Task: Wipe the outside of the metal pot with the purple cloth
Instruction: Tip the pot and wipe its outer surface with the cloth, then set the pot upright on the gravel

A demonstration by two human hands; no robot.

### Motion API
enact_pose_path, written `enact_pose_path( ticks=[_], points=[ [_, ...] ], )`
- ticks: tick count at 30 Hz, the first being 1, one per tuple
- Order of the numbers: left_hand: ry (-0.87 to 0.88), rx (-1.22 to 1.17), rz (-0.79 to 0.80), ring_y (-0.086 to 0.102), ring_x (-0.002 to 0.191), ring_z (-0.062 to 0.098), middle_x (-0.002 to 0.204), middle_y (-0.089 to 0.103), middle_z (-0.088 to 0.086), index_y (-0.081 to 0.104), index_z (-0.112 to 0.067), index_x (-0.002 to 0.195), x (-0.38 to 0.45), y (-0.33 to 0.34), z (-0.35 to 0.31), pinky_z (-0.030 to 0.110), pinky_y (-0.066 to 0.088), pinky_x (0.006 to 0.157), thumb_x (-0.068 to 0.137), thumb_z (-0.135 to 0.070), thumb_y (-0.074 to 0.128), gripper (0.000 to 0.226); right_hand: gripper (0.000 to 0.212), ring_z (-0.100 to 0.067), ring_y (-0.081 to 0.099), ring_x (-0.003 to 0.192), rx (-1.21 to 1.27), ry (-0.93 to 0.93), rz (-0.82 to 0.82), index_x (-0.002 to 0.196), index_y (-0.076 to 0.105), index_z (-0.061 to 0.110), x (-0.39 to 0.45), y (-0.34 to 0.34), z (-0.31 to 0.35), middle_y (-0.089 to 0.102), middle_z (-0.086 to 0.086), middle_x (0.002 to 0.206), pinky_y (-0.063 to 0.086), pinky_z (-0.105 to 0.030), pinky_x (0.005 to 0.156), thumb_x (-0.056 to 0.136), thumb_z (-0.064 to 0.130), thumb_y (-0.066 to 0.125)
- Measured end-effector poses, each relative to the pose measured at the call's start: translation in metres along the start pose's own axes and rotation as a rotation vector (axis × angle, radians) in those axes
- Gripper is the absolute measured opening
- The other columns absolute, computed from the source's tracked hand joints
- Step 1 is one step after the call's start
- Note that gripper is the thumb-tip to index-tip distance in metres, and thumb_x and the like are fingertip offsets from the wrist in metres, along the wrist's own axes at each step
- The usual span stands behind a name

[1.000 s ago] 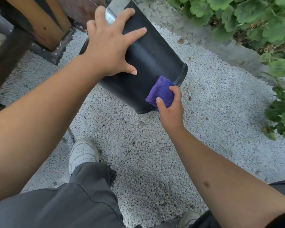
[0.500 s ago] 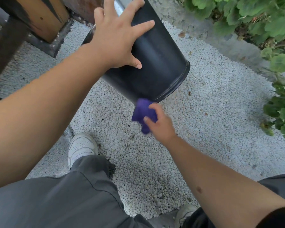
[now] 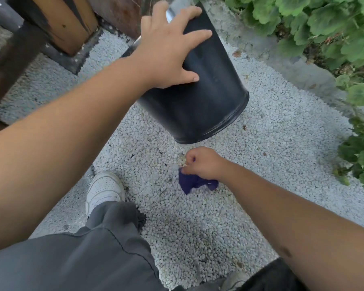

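1. White gravel covers the ground, with a wooden post at the far left and green leafy plants along the right edge.
2. At lower left, a white shoe stands on the stones.
3. Left of centre, the left hand lies spread on the metal pot, fingers apart and pressed flat to its dark wall, bracing it tilted as it did a second ago.
4. Further right and nearer, the right hand is closed around the purple cloth, which hangs bunched beneath the fist.
5. One second ago the cloth was pressed against the pot's lower wall near the rim; now it has come off and hangs apart from the pot, above the gravel.
6. That stroke looks finished, so wiping is paused. Likely the cloth gets regathered or the pot turned before another pass.
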State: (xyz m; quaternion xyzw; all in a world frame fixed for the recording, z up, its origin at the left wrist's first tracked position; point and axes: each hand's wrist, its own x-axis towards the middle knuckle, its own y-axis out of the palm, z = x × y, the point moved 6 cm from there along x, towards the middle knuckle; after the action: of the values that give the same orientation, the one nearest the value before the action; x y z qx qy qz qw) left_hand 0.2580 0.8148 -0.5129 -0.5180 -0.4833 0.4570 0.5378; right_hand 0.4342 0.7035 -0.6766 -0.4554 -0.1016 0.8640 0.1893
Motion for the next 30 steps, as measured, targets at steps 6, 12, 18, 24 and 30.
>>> enact_pose_path(
  ticks=[6,12,18,24,30],
  points=[
    [0.038,-0.557,-0.128,0.04,0.136,0.026,0.152,0.036,0.01,0.045,-0.013,0.145,-0.008,-0.023,-0.011,0.036,0.034,0.11,0.087,-0.037,0.059,0.064,0.029,-0.035,0.068,0.089,-0.373,0.022,0.243,0.082,0.058,0.038,-0.045,-0.075,0.004,0.069,-0.008,0.096,0.057,-0.053,0.077,0.075,0.016,0.076],
    [0.103,-1.07,-0.047,0.057,0.122,0.014,0.127,0.058,-0.002,0.051,-0.021,0.127,-0.019,-0.028,-0.048,0.033,0.043,0.106,0.087,-0.017,0.052,0.04,0.018,-0.023,0.056,0.035,-0.212,0.106,-0.112,0.075,0.068,0.017,-0.086,-0.195,-0.002,0.062,-0.005,0.048,0.048,-0.032,0.036,0.081,0.033,0.071],
    [0.269,-0.574,0.237,0.058,0.121,0.028,0.131,0.063,0.006,0.054,-0.017,0.137,-0.044,0.009,-0.096,0.042,0.049,0.097,0.097,-0.038,0.05,0.045,0.071,-0.03,0.059,0.034,0.213,0.147,-0.5,0.059,0.068,0.011,-0.106,-0.253,0.004,0.061,-0.013,0.045,0.05,-0.039,0.042,0.079,0.077,0.053],
    [-0.382,-0.494,-0.041,0.045,0.126,0.033,0.139,0.046,0.015,0.042,-0.01,0.142,-0.046,0.01,-0.008,0.035,0.036,0.099,0.09,-0.049,0.058,0.067,0.068,-0.03,0.06,0.056,-0.29,0.25,-0.51,0.083,0.068,0.003,-0.102,-0.258,-0.002,0.07,-0.025,0.083,0.037,-0.026,0.023,0.087,0.069,0.05],
    [-0.784,-0.986,0.602,0.075,0.064,0.025,0.078,0.076,0.014,0.061,-0.002,0.108,-0.075,0.062,-0.003,0.031,0.06,0.056,0.097,-0.029,0.051,0.032,0.044,-0.053,0.066,0.054,-0.213,0.394,-0.356,0.082,0.066,-0.003,-0.083,-0.253,0.002,0.069,-0.03,0.068,0.053,-0.069,0.051,0.078,0.04,0.063]
  ],
)
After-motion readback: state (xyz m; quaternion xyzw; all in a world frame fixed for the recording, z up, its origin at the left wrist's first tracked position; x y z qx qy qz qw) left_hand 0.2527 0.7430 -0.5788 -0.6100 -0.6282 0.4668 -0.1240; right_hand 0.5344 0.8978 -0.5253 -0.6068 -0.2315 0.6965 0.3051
